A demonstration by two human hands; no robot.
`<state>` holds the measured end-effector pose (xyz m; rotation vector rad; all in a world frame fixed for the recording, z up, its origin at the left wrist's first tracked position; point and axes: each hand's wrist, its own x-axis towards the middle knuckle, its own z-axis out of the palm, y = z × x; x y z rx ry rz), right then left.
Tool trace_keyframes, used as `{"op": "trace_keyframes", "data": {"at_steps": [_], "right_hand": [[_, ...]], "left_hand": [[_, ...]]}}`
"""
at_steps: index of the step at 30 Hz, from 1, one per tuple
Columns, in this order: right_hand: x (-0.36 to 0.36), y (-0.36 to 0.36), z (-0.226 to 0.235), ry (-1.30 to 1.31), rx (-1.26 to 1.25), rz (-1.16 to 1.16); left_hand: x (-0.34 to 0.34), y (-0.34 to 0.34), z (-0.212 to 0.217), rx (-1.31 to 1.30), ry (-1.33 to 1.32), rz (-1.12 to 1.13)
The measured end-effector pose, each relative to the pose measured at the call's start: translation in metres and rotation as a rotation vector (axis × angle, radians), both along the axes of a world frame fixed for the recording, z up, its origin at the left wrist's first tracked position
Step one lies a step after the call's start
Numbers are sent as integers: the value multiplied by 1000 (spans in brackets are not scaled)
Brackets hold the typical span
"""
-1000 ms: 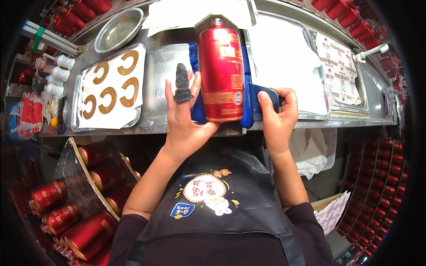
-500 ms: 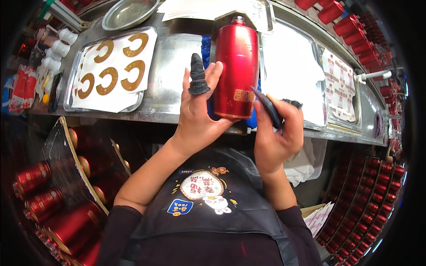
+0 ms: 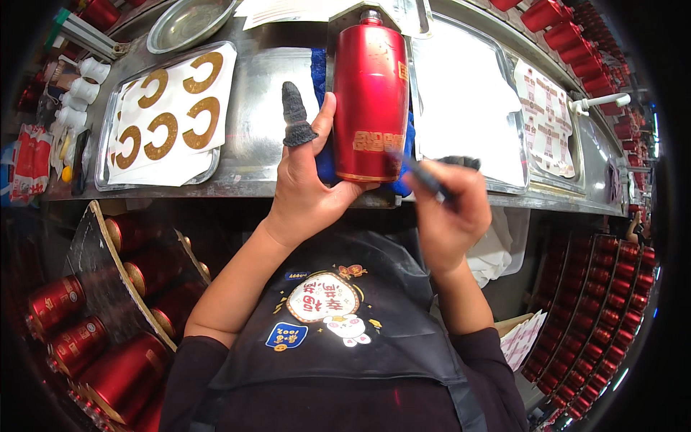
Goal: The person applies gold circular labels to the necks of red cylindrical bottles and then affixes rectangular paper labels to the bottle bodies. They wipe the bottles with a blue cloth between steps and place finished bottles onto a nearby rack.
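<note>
A glossy red bottle (image 3: pixel 371 90) with a narrow bare neck lies on a blue cloth (image 3: pixel 325 167), its base toward me. My left hand (image 3: pixel 306 191) steadies it from the left, thumb along the base and fingers against its side. A black knitted finger cover (image 3: pixel 294 115) sits on one of that hand's fingers. Low on the bottle is a gold patterned patch (image 3: pixel 376 141). My right hand (image 3: pixel 455 219) is closed around a slim black pointed tool (image 3: pixel 430 180), smeared by motion; its tip is at the patch's right end. Whether it is tweezers or a blade I cannot tell.
Left of the bottle, a metal tray (image 3: pixel 108 176) carries white sheets with gold C-shaped pieces. A metal bowl (image 3: pixel 191 25) stands behind. To the right are a tray of white sheets (image 3: pixel 468 108) and patterned label sheets (image 3: pixel 543 108). Red bottles (image 3: pixel 597 317) fill racks on both sides.
The bottle has rolled leftward: its gold patch now faces up more fully, and another gold mark shows at the right edge. My right hand's tool has shifted, and the whole view has moved slightly.
</note>
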<state>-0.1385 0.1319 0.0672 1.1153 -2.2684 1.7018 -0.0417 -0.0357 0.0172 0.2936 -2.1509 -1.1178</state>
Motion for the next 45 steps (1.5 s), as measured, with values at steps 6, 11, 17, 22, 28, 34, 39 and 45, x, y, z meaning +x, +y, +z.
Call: {"op": "trace_keyframes", "data": {"at_steps": [6,11,17,22,28,34,39,45], "right_hand": [[-9,-1,2,132,-25,180],[-16,9,9,249,129,298],[-75,-22,0,-43,167,358],[-140,-101,1,157,-146,204],[-71,-33,9,595,-74,553],[-123,-98,38,114,-30,149],[-86,-67,42,687,-110,479],[-106,-85,41,205,-59,191]], "left_hand": [[2,-6,-13,116,-131,-80],[3,-8,-3,-30,-161,-51],[-2,5,16,-164,-167,-49],[-9,11,12,48,-163,-41],[1,2,5,282,-196,-75],[0,1,2,215,-194,-71],[4,-8,-2,140,-298,-143],[-1,-13,-1,-17,-318,-139]]}}
